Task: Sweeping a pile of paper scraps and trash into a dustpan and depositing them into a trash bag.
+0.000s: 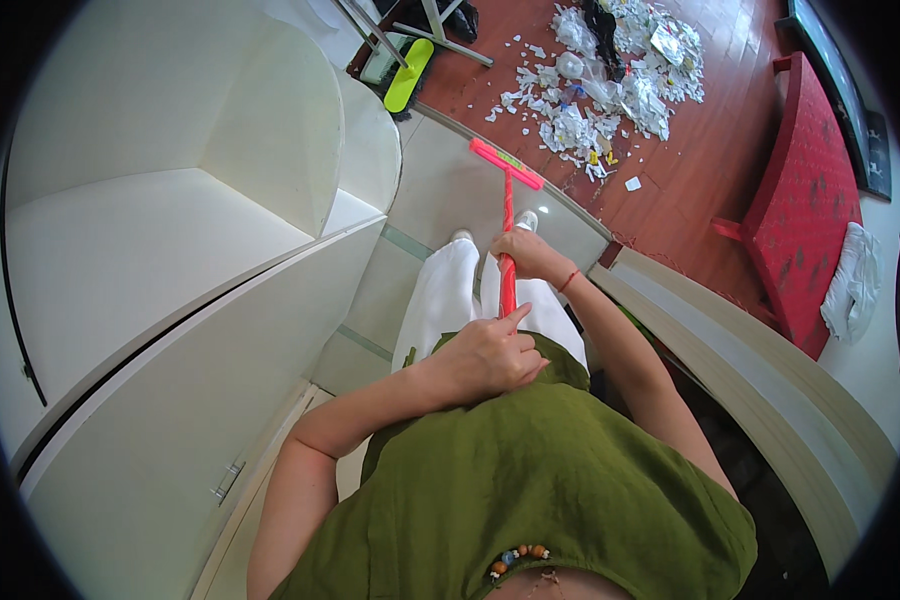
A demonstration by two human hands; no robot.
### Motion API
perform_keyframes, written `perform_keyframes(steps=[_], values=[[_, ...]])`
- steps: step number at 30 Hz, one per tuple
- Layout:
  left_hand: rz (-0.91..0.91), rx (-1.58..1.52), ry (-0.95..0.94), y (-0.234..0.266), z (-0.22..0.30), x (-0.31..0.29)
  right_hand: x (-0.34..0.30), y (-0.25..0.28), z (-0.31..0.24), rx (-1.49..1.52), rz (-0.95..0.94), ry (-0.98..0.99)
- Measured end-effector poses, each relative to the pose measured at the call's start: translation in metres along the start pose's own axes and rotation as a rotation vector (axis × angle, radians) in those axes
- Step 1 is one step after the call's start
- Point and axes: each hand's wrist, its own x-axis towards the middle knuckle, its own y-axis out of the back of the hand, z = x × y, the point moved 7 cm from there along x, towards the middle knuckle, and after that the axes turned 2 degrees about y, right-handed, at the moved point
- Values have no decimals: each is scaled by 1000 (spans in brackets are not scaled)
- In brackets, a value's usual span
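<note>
A broom with a red handle [508, 285] slants away from my body, and its narrow pink head [507, 164] is over the pale tiles near the edge of the red-brown floor. The underside of the head is hidden. Around the middle of the handle, my right hand [530, 253] is closed, with a thin red cord on the wrist. My left hand [487, 357] is closed at the near end of the handle, in front of my waist, its index finger lying along it. Beyond the pink head lies a heap of torn white paper and plastic scraps [575, 130].
A second broom with a lime-green head [408, 76] and dark bristles stands at the far left. White cabinets [200, 330] rise along my left. A pale curved panel [730, 350] borders my right. Farther right are a red patterned board [800, 200] and a white plastic bag [852, 285].
</note>
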Motion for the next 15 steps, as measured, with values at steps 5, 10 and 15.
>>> perform_keyframes(steps=[5, 10, 15], values=[[-3, 23, -11, 17, 11, -2, 8, 14, -21, -30, 53, 31], [-8, -4, 73, -2, -19, -6, 30, 0, 8, -56, 3, 47], [-51, -16, 72, -2, -21, -18, 30, -35, 0, 23, -27, 84]])
